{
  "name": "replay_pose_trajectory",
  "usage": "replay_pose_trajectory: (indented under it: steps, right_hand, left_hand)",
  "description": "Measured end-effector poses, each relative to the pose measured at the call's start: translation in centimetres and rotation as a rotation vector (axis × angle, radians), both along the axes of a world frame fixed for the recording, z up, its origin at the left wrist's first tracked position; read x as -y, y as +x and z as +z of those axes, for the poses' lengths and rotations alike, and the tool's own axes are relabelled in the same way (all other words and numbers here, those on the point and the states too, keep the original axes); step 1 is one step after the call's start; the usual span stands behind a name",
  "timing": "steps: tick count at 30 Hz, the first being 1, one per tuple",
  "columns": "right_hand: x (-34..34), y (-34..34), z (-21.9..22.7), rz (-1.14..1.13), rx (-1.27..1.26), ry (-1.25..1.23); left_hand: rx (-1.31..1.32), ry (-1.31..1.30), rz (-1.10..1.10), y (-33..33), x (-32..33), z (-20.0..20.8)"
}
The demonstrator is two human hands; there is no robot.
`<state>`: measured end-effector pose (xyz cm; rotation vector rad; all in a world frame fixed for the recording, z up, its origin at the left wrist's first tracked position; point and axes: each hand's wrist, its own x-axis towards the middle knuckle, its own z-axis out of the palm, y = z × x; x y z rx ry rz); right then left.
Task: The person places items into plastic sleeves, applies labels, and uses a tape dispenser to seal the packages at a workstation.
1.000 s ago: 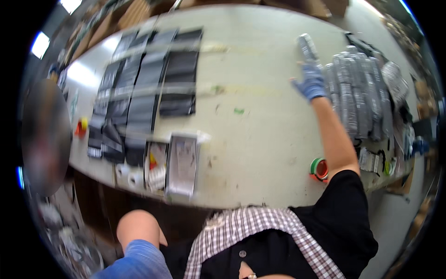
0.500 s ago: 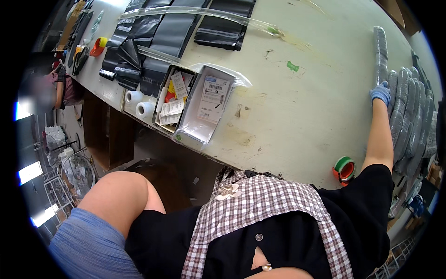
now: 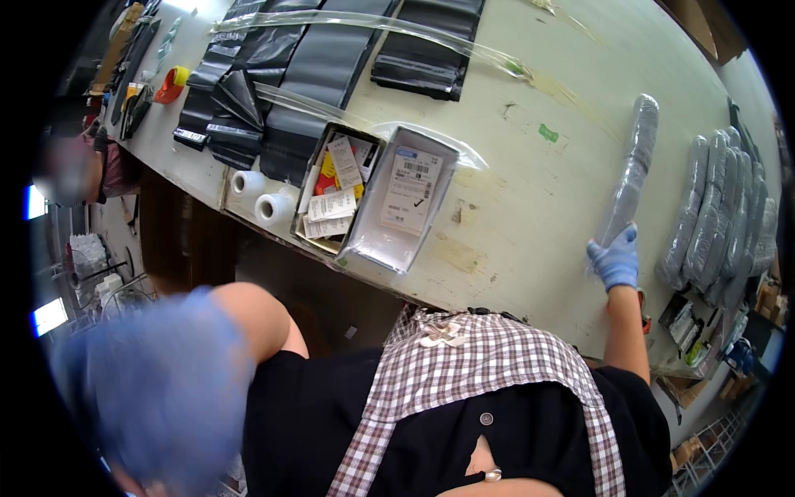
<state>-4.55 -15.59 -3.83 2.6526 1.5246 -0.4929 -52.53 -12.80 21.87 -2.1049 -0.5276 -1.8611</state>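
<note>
My right hand [image 3: 615,258], in a blue glove, grips the near end of a long grey plastic-wrapped roll [image 3: 636,161]. Slanting away to the far right, the roll lies on or just over the pale table [image 3: 513,190]. To its right is a row of similar grey wrapped rolls [image 3: 720,211], apart from my hand. Beside my right wrist, a tape roll [image 3: 645,311] shows only in part. My left arm is bent at the lower left. Its blue-covered end, my left hand [image 3: 157,381], is close and smeared by motion, so its fingers cannot be made out.
An open box of tags and slips [image 3: 331,190] stands by a grey tray with a label [image 3: 407,199] near the table's front edge. Two white rolls [image 3: 272,209] sit to their left. Black plastic bags [image 3: 319,74] cover the far left. Another person [image 3: 87,166] is at the left.
My right hand has drawn one grey roll leftward and nearer, away from the row. My blue-covered left hand has shifted upward in the picture. The view has turned slightly.
</note>
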Motion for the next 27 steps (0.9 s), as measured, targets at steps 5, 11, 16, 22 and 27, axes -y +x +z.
replay_pose_trajectory:
  steps: [5, 11, 16, 22, 27]
  right_hand:
    - [3.5, -1.6, -5.1, 0.044, -0.035, 0.437]
    - [2.0, -3.3, -4.6, 0.039, -0.064, 0.49]
    - [2.3, -3.4, -4.6, 0.029, -0.087, 0.512]
    - [2.5, -3.1, -4.9, 0.04, -0.097, 0.521]
    - [2.2, -1.9, -4.1, -0.048, -0.398, 0.508]
  left_hand:
    - [0.001, -1.201, -0.132, 0.0, -13.4, -15.4]
    - [-0.671, -1.003, 0.332, 2.4, -24.4, -26.2]
    - [-0.97, -1.013, 0.401, 2.6, -29.5, -29.8]
    - [-1.117, -0.876, 0.416, 3.1, -30.7, -29.8]
    - [-0.584, -0.981, 0.355, 2.4, -32.0, -21.7]
